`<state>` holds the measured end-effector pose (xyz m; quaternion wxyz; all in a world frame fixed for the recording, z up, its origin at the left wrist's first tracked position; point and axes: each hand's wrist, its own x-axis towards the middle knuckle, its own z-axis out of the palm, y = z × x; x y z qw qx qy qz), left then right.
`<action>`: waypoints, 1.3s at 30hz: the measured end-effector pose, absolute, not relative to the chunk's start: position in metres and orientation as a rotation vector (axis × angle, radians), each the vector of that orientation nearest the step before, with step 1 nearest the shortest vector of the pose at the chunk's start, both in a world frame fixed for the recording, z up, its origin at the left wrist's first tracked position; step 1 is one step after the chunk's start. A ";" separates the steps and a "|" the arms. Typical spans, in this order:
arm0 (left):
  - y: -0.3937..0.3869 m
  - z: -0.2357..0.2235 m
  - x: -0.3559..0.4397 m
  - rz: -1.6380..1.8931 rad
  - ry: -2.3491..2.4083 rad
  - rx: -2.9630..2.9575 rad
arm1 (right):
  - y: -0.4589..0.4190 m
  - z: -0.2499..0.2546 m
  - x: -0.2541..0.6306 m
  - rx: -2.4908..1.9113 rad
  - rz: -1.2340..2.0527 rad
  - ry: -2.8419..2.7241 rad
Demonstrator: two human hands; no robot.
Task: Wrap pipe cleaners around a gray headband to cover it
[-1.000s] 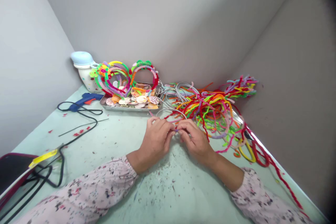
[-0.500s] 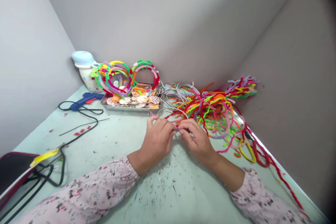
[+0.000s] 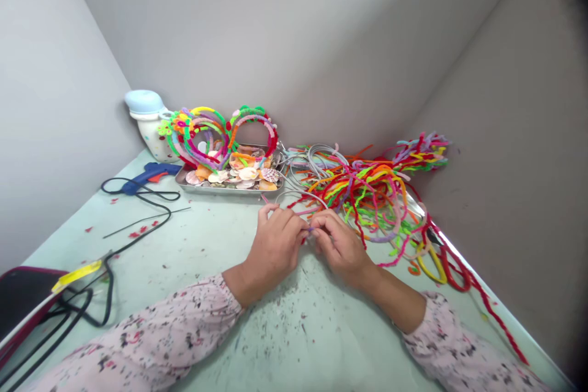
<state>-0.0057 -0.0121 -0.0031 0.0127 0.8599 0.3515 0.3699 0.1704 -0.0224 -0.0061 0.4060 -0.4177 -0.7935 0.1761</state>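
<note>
Close together over the middle of the table, my left hand [image 3: 277, 239] and my right hand [image 3: 340, 248] pinch a purple pipe cleaner [image 3: 311, 229] between their fingertips. Only a short purple bit shows in the gap; my fingers cover the rest. A pink fuzzy end [image 3: 264, 198] sticks out beyond my left knuckles, and I cannot tell whether it belongs to the same piece. Just past my right hand lies a tangled heap of coloured pipe cleaners [image 3: 374, 187]. Beyond my left hand, a metal tray [image 3: 229, 192] holds shells [image 3: 248, 174] and several pipe-cleaner-wrapped headbands [image 3: 202, 111].
Grey wire coils [image 3: 316, 162] lie between tray and heap. At right are yellow-and-red-handled scissors [image 3: 432, 263] and a red twisted strand [image 3: 496, 312]. A blue glue gun [image 3: 149, 176], its black cord [image 3: 168, 217] and a white bottle [image 3: 154, 135] occupy the left. Walls enclose the table [image 3: 294, 343].
Both hands stay in nearly the same place, with slight finger movement around the purple pipe cleaner. A small red bit now shows beneath the left fingertips. The view has shifted slightly.
</note>
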 end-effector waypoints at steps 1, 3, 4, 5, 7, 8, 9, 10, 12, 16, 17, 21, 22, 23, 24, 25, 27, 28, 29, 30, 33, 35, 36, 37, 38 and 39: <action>-0.012 -0.003 -0.006 1.155 1.096 2.682 | -0.022 -0.007 0.171 -1.058 0.451 -2.001; -0.012 -0.004 -0.005 1.163 1.096 2.682 | -0.022 -0.008 0.171 -1.062 0.457 -1.991; -0.012 -0.004 -0.005 1.168 1.097 2.679 | -0.022 -0.008 0.171 -1.063 0.458 -1.981; -0.012 -0.004 -0.005 1.175 1.099 2.673 | -0.022 -0.008 0.171 -1.062 0.457 -1.967; -0.012 -0.004 -0.006 1.190 1.102 2.660 | -0.023 -0.008 0.171 -1.053 0.444 -1.936; -0.012 -0.004 -0.006 1.197 1.103 2.656 | -0.023 -0.008 0.170 -1.047 0.432 -1.922; -0.011 -0.004 -0.006 1.204 1.104 2.654 | -0.023 -0.007 0.170 -1.041 0.419 -1.912; -0.011 -0.004 -0.006 1.207 1.104 2.655 | -0.023 -0.007 0.169 -1.036 0.409 -1.909; -0.011 -0.004 -0.005 1.211 1.099 2.663 | -0.024 -0.005 0.169 -1.033 0.406 -1.922; -0.011 -0.003 -0.005 1.190 1.095 2.675 | -0.024 -0.004 0.168 -1.032 0.438 -1.963; -0.011 -0.002 -0.005 1.178 1.097 2.675 | -0.024 -0.004 0.169 -1.034 0.446 -1.964; -0.012 -0.003 -0.005 1.155 1.100 2.675 | -0.025 -0.005 0.170 -1.045 0.464 -1.969; -0.012 -0.003 -0.005 1.159 1.097 2.674 | -0.025 -0.005 0.170 -1.046 0.464 -1.970; -0.012 -0.003 -0.005 1.165 1.093 2.672 | -0.025 -0.005 0.170 -1.045 0.466 -1.969; -0.012 -0.003 -0.005 1.171 1.089 2.668 | -0.025 -0.005 0.170 -1.044 0.468 -1.965; -0.012 -0.003 -0.005 1.178 1.085 2.660 | -0.025 -0.006 0.170 -1.043 0.469 -1.956; -0.012 -0.003 -0.005 1.188 1.082 2.631 | -0.024 -0.007 0.171 -1.038 0.472 -1.925; -0.012 -0.003 -0.006 1.191 1.082 2.611 | -0.024 -0.008 0.171 -1.036 0.479 -1.904; -0.011 -0.003 -0.006 1.193 1.087 2.587 | -0.024 -0.009 0.171 -1.037 0.489 -1.882; -0.011 -0.003 -0.006 1.196 1.095 2.560 | -0.023 -0.010 0.171 -1.041 0.502 -1.861; -0.011 -0.002 -0.006 1.208 1.128 2.472 | -0.022 -0.014 0.171 -1.071 0.535 -1.805; -0.011 -0.001 -0.006 1.204 1.142 2.433 | -0.021 -0.015 0.172 -1.086 0.516 -1.790; -0.010 -0.001 -0.006 1.196 1.143 2.427 | -0.021 -0.014 0.172 -1.085 0.493 -1.792; -0.010 -0.001 -0.006 1.185 1.142 2.429 | -0.020 -0.014 0.172 -1.081 0.465 -1.800; -0.010 -0.001 -0.006 1.176 1.140 2.432 | -0.020 -0.014 0.172 -1.075 0.438 -1.809; -0.010 -0.001 -0.006 1.170 1.138 2.435 | -0.020 -0.013 0.172 -1.069 0.417 -1.817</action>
